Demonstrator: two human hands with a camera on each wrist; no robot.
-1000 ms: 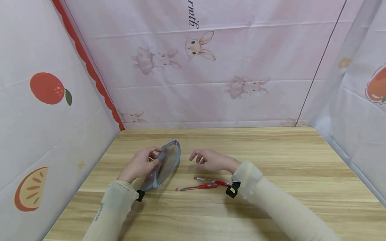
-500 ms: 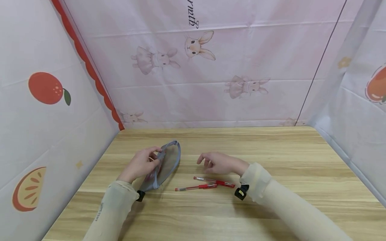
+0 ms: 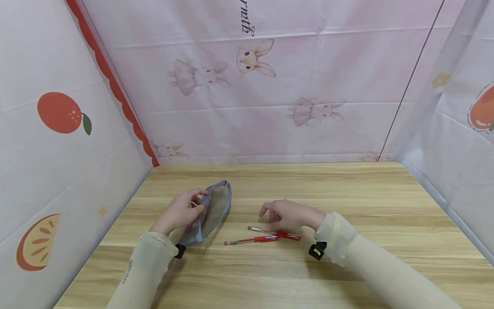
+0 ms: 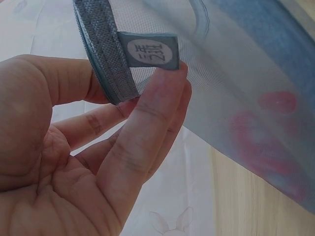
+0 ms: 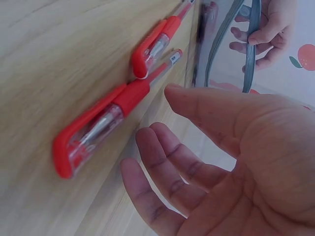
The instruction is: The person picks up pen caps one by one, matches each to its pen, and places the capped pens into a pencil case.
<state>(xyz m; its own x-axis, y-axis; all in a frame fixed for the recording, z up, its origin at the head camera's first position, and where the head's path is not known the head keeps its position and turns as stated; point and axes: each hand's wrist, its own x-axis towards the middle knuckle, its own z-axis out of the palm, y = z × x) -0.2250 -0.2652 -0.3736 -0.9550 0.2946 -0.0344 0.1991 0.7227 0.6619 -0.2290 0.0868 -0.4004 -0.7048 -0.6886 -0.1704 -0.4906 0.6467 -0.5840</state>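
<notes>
My left hand (image 3: 182, 211) pinches the zippered edge of a grey-blue mesh pencil pouch (image 3: 217, 214), whose mouth gapes toward the right. In the left wrist view, the thumb and fingers hold the pouch's edge (image 4: 106, 54) beside a small fabric label (image 4: 150, 50). Red shapes show blurred through the mesh. Two red pens lie on the table, the nearer pen (image 3: 251, 240) touching or crossing the farther pen (image 3: 289, 235). Just above the farther one hovers my right hand (image 3: 291, 213), fingers loosely bent and holding nothing; in the right wrist view its fingertips (image 5: 147, 142) are beside that pen.
The wood-grain table (image 3: 370, 206) extends around both hands. A pink printed curtain (image 3: 278, 128) with rabbits stands behind it. White printed sheets flank the left side (image 3: 69, 171) and the right side (image 3: 455, 171).
My right hand has moved right and toward me, from beside the pouch mouth to over the farther pen, uncovering that pen's end. The left hand and pouch have stayed in place.
</notes>
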